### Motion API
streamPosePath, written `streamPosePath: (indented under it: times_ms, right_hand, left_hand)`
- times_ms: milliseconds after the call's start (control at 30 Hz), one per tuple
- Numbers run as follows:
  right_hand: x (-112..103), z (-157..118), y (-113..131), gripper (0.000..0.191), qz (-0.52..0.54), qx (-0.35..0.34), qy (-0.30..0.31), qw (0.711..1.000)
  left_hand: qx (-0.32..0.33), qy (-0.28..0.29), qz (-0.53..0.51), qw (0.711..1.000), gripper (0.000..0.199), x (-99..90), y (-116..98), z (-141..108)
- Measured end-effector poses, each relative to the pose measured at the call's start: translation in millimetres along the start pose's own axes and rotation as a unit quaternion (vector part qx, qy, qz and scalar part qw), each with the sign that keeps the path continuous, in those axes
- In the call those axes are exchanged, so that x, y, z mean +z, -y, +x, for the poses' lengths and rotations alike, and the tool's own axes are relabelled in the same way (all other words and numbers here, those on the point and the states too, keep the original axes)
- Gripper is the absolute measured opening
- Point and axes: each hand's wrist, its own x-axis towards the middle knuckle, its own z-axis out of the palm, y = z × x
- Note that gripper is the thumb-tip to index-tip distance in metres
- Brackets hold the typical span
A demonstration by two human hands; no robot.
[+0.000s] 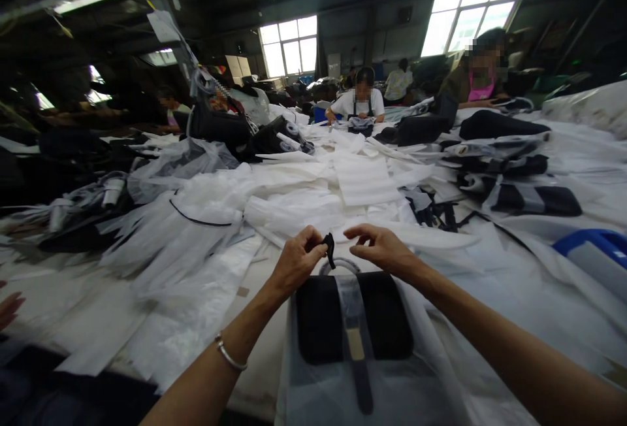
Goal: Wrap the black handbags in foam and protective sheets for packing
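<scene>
My left hand (300, 259) pinches a short black strap end (330, 249), held up above the top of a bag. To its right my right hand (377, 246) is open, thumb and fingers apart, with nothing visible between them. Below both hands lies the black bag (321, 321), its front strap (356, 344) covered in clear film. A wrapped handle loop (339, 265) stands at its top edge. Translucent plastic (313, 393) surrounds the lower part of the bag.
White foam sheets (365, 178) and plastic bags (191, 217) cover the table. Wrapped black bags (533, 196) are piled at right, near a blue-and-white object (595, 249). Another person's hand (10, 303) reaches in at far left. A person in white (362, 102) works across the table.
</scene>
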Motion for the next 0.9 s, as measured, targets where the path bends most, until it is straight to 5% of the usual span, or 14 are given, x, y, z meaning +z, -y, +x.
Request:
streamPosePath:
  times_ms: [200,400,533,733,900]
  right_hand:
    - [2.3,7.7,27.8,0.023,0.06,-0.05,0.058,0.995]
    - [13.8,12.1,11.0,0.017,0.099,0.036,0.095,0.99]
    - [19.0,9.9,7.9,0.016,-0.001,0.041,0.064,0.997]
    - [26.7,10.1,5.8,0.012,-0.09,-0.024,0.059,0.994]
    - [28.7,4.6,0.4,0.015,-0.125,-0.177,0.058,0.975]
  left_hand:
    - [0.019,0.017,0.013,1.0,0.011,2.7,-6.0,-1.7]
    - [0.021,0.038,0.021,0.999,0.007,2.1,-5.0,-7.3]
    - [0.028,0.052,0.008,0.998,0.005,4.0,-3.3,-10.7]
    - [0.034,0.069,-0.06,0.995,0.007,4.1,6.1,-12.4]
    - [0.004,0.066,-0.149,0.987,0.012,3.2,12.1,-8.2]
